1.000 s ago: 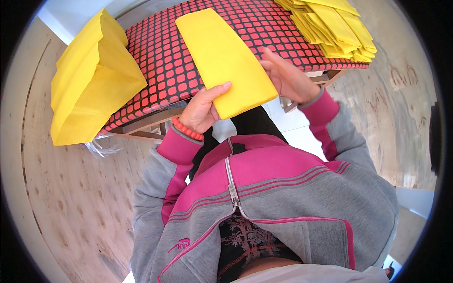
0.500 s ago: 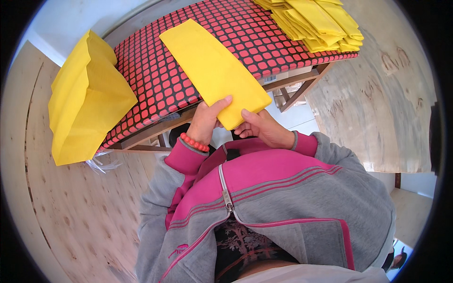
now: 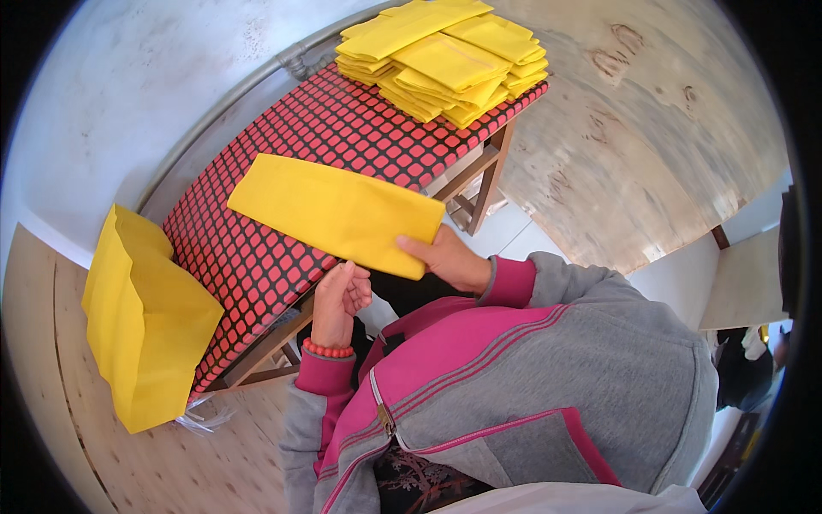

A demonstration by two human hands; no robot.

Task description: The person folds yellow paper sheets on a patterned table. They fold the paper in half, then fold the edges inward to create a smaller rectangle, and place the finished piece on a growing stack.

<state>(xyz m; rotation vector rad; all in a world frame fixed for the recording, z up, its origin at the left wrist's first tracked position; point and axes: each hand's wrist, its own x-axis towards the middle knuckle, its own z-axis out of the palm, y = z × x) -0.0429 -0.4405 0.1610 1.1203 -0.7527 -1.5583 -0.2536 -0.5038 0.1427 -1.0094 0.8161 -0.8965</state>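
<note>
A long strip of folded yellow fabric (image 3: 334, 210) slants over the front edge of a low table (image 3: 248, 223) covered in red-and-black checked cloth. My right hand (image 3: 449, 257) grips its near right end, thumb on top and fingers underneath. Just below the fabric's lower edge is my left hand (image 3: 341, 300), its fingers curled in and nothing visible in them. A red bead bracelet (image 3: 328, 349) circles the left wrist.
A stack of folded yellow fabric pieces (image 3: 454, 64) lies at the table's far right end. Larger yellow fabric (image 3: 150, 317) hangs over the left end, with whitish strips (image 3: 205, 420) below. Wooden boards (image 3: 634, 128) stand to the right; a pipe (image 3: 231, 98) runs along the wall behind.
My left hand has let go of the folded fabric and curled beside it. The right hand still holds the fabric, which has swung flatter. The whole view has turned toward the right.
</note>
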